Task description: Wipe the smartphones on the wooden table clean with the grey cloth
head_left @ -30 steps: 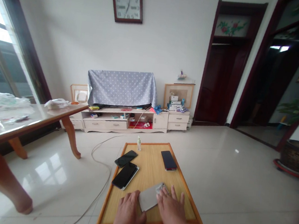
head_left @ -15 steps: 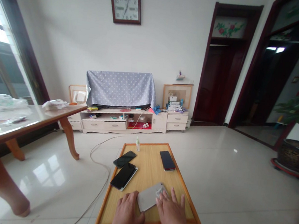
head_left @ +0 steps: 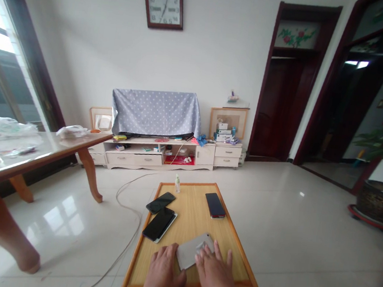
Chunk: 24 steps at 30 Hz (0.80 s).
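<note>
A silver tablet [head_left: 187,254] lies at a slant on the small wooden table [head_left: 190,196], its back facing up and a camera dot at the far corner. My left hand [head_left: 164,271] grips its left edge, fingers along the side and thumb at the near corner. Over its right part, my right hand [head_left: 215,271] presses a small crumpled pale wipe [head_left: 200,246] against the back with the fingertips; its other fingers are spread. The wipe is mostly hidden under the fingers.
Dark phones, one upper [head_left: 160,203] and one lower [head_left: 158,224], lie at the table's left, the lower one on a pale device. Another phone [head_left: 215,205] lies at the right edge. A small spray bottle [head_left: 177,184] stands at the far edge. A cable [head_left: 140,218] crosses the floor.
My right hand has slid slightly left across the tablet's back with the wipe. My left hand keeps its grip on the edge. The view has shifted a little.
</note>
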Available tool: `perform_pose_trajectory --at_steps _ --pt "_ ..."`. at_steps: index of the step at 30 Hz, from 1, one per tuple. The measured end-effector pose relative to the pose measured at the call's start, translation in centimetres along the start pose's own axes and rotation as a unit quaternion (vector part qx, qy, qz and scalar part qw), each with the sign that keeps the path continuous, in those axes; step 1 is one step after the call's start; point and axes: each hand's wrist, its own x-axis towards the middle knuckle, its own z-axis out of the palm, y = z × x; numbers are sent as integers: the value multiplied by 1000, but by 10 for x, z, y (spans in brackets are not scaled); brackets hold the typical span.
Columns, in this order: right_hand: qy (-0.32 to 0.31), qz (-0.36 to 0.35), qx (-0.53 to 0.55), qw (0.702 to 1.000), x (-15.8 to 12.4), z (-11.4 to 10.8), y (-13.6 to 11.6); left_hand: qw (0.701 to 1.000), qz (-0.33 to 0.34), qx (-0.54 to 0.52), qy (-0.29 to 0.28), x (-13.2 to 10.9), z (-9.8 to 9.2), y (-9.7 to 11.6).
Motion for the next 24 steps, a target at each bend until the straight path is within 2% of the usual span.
perform_pose_trajectory --at_steps 3,5,9,11,16,19,21,24 --pt "-14 -79 41 996 -10 10 -15 1000 4 -4 -1 1 3 -3" --pt "-18 -91 48 995 -10 10 -18 1000 4 -4 -4 1 4 -4" --pt "-6 0 8 1000 10 -2 -8 1000 6 -4 7 0 3 -3" --pt "-3 22 -3 1000 16 -3 -7 1000 4 -7 9 0 2 -3" --pt "-12 -84 50 995 -1 16 -34 1000 8 -12 -9 1 2 -5" --pt "-17 -110 68 991 -6 21 -42 1000 6 -10 -23 1 1 -4" --pt "-19 -87 50 995 3 14 -35 1000 -1 -11 -21 0 -2 -3" --pt "-15 0 7 1000 24 0 -17 1000 -5 -13 -25 0 -6 0"
